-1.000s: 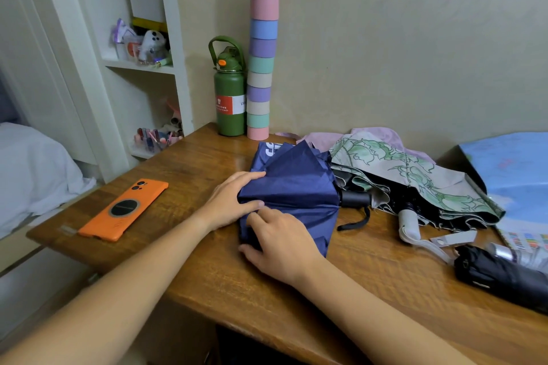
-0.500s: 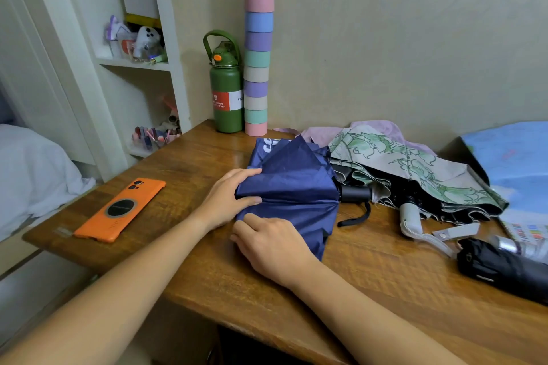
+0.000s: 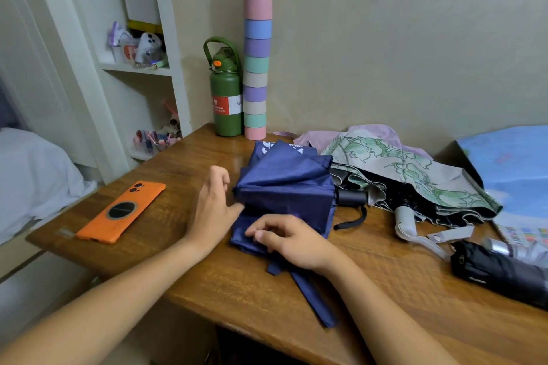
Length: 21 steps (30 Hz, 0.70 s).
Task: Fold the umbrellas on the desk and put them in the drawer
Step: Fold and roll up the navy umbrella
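A navy umbrella (image 3: 286, 189) lies collapsed in the middle of the wooden desk (image 3: 385, 299), its black handle (image 3: 351, 197) pointing right. Its navy strap (image 3: 311, 293) trails toward the desk's front edge. My right hand (image 3: 292, 241) rests on the near part of the canopy, fingers curled and pinching the fabric. My left hand (image 3: 213, 206) hovers at the canopy's left edge with fingers loosely curled; only the thumb touches the cloth. A half-folded umbrella with a green leaf print (image 3: 406, 175) lies to the right. A rolled black umbrella (image 3: 501, 274) lies at the far right. No drawer shows.
An orange phone (image 3: 121, 212) lies on the desk's left end. A green bottle (image 3: 225, 97) and a tall stack of pastel cups (image 3: 256, 53) stand against the wall. Blue fabric (image 3: 510, 163) covers the far right. White shelves (image 3: 139, 68) stand at the left.
My left hand has lifted off the navy canopy and drawn back to its left edge. My right hand's fingers have curled into the fabric, and the navy strap now trails out below it.
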### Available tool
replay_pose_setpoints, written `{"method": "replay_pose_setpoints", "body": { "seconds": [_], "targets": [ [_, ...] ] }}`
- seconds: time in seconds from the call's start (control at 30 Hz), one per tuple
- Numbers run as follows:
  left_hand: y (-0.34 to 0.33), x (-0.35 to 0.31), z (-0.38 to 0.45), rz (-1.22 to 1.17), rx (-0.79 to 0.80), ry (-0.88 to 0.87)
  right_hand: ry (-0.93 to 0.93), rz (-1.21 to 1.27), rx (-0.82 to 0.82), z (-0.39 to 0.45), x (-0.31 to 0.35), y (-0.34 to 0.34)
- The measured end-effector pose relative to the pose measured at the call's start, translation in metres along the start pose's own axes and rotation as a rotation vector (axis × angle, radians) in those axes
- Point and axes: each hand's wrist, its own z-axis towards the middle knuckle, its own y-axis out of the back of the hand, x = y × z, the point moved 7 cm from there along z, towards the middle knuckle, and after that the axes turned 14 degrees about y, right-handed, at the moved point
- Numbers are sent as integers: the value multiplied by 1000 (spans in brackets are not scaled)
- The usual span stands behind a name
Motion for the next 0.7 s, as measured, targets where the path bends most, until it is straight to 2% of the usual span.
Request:
{"method": "replay_pose_setpoints", "body": {
  "seconds": [0.07,0.17,0.3,0.43,0.57,0.63,0.7],
  "targets": [
    [6,8,-6,99,-45,82,-96,-4,-36,-1,-9,1],
    [3,25,-11,147,108,330,-142,-42,-73,-1,-12,4],
    [-6,17,-19,-91,384,333,-130,13,-126,1,-12,7],
    [-7,18,-23,-175,457,344,-121,-144,-166,-5,-7,23],
    [-5,14,-29,-207,573,333,63,-93,-313,-10,5,37],
    [-3,10,-35,-252,633,372,117,-67,-312,-9,9,38],
    [-2,5,-37,-321,665,436,136,-80,-234,-6,10,33]
  ]
}}
